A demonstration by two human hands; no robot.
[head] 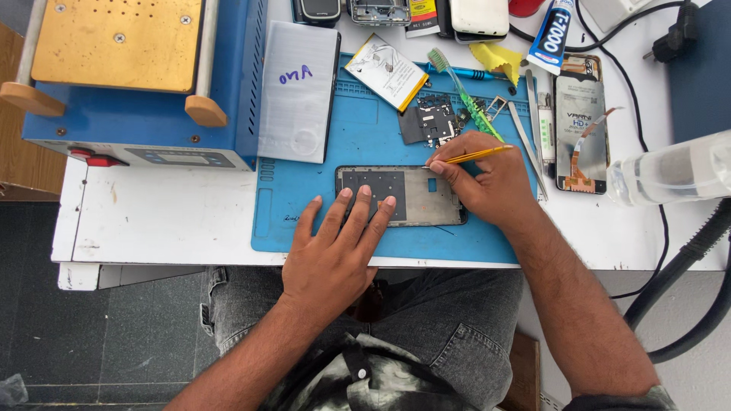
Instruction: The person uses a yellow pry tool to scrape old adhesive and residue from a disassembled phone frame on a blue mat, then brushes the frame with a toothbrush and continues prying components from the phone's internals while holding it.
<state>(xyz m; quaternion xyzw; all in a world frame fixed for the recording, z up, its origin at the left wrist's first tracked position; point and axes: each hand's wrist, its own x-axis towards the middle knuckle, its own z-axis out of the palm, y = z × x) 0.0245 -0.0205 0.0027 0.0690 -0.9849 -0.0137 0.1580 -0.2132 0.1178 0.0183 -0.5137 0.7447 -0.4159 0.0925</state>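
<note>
Two hands work one phone frame (411,194) on the blue mat (304,205): the left hand (335,255) lies flat, fingers spread, pinning its near edge; the right hand (487,183) pinches one yellow tool (476,156), whose tip could slip and scratch. Beyond the right hand lie one toothbrush (457,84), one battery (386,72) and one glue tube (550,34).

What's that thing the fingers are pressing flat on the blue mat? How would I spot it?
Find the blue mat on the white table. Near its front edge lies a flat grey phone frame, pinned by the left hand. Unlike the small loose parts behind it, it is one long rectangle with a dark patch.
</note>
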